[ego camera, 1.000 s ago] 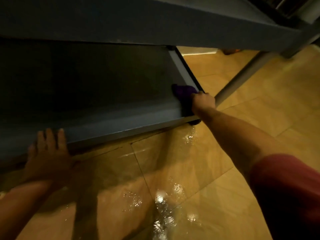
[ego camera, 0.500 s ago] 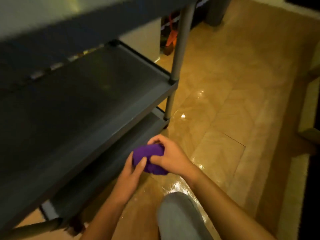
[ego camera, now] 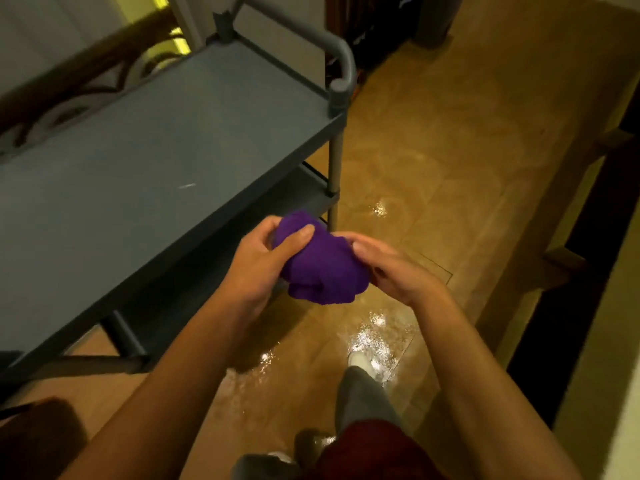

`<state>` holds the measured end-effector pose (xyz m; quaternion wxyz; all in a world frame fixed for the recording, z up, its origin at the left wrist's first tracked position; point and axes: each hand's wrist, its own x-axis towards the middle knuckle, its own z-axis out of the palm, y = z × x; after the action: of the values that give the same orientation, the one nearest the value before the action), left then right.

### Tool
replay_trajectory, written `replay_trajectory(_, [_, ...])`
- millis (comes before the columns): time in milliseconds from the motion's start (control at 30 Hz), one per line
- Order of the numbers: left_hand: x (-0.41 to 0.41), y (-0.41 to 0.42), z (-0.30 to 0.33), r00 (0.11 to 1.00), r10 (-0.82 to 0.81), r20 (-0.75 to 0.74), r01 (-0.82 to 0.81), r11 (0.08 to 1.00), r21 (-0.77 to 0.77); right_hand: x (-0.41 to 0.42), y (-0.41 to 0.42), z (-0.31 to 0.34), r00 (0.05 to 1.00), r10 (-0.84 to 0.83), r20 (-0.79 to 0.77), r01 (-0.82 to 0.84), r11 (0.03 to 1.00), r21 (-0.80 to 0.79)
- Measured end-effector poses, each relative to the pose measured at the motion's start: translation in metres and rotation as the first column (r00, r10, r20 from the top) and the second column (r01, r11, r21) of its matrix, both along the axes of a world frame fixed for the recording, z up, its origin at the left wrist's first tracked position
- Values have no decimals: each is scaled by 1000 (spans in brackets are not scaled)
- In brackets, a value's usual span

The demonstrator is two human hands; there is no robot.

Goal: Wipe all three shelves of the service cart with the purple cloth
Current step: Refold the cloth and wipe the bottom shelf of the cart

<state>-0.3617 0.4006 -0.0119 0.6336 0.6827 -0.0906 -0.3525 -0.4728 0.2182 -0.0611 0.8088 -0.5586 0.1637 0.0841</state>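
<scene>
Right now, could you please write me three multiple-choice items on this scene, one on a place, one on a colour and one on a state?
1. Where is the cloth?
A. lying on the top shelf
B. held in front of the cart, clear of its shelves
C. on the floor

2. What colour is the cloth?
A. purple
B. white
C. green

3. How is the cloth being held?
A. spread flat
B. draped over the handle
C. bunched between both hands

Key:
1 B: the cloth sits off the edge of the top shelf, above the floor.
2 A: it is plainly purple.
3 C: the left hand and right hand grip it in a wad, away from the handle.
</scene>
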Motion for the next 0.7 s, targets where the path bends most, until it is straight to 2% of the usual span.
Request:
replay_trajectory(33, [-3, -7, 21, 996, -24, 91, 22, 999, 25, -4, -4, 11, 1000, 14, -15, -14, 1000, 9])
replay_trajectory(67, [-4, -17, 40, 967, -49, 250, 29, 996, 83, -7, -10, 23, 999, 35, -2, -35, 999, -8])
replay_trajectory(133, [-4, -34, 62, 800, -111, 590, -68, 960, 272, -9, -18, 41, 999, -10, 41, 15, 994, -109])
replay_trajectory(167, [-2, -42, 71, 731, -119, 671, -140, 937, 319, -7, -22, 50, 995, -74, 67, 84, 983, -166])
replay_trajectory(200, [0, -47, 76, 717, -98, 690, -182, 929, 322, -4, -26, 58, 984, -148, 100, 166, 964, -208])
replay_trajectory(267, [2, -64, 88, 797, -15, 603, -196, 939, 282, 7, -40, 75, 959, -234, 159, 271, 922, -276])
replay_trajectory(333, [8, -85, 96, 892, 61, 448, -176, 959, 220, 19, -59, 88, 958, -213, 194, 271, 894, -356])
replay_trajectory(367, [10, -93, 102, 923, 28, 385, -128, 964, 235, 24, -68, 94, 961, -189, 201, 253, 892, -374])
replay_trajectory(467, [30, -118, 112, 893, -329, 307, 176, 884, 434, 36, -105, 117, 967, -139, 215, 209, 914, -349])
replay_trajectory(533, [40, -128, 118, 837, -465, 288, 289, 823, 490, 42, -129, 131, 994, -63, 85, 92, 913, -398])
replay_trajectory(567, [48, -138, 119, 800, -488, 349, 273, 814, 513, 48, -145, 137, 998, 33, -51, -53, 882, -467])
replay_trajectory(633, [61, -160, 120, 712, -492, 501, 202, 827, 525, 55, -173, 143, 912, 185, -365, -375, 733, -567])
replay_trajectory(667, [65, -171, 122, 688, -466, 557, 189, 856, 482, 59, -185, 143, 866, 213, -452, -465, 675, -573])
replay_trajectory(700, [68, -182, 123, 694, -418, 587, 191, 892, 410, 62, -196, 144, 851, 226, -474, -491, 665, -563])
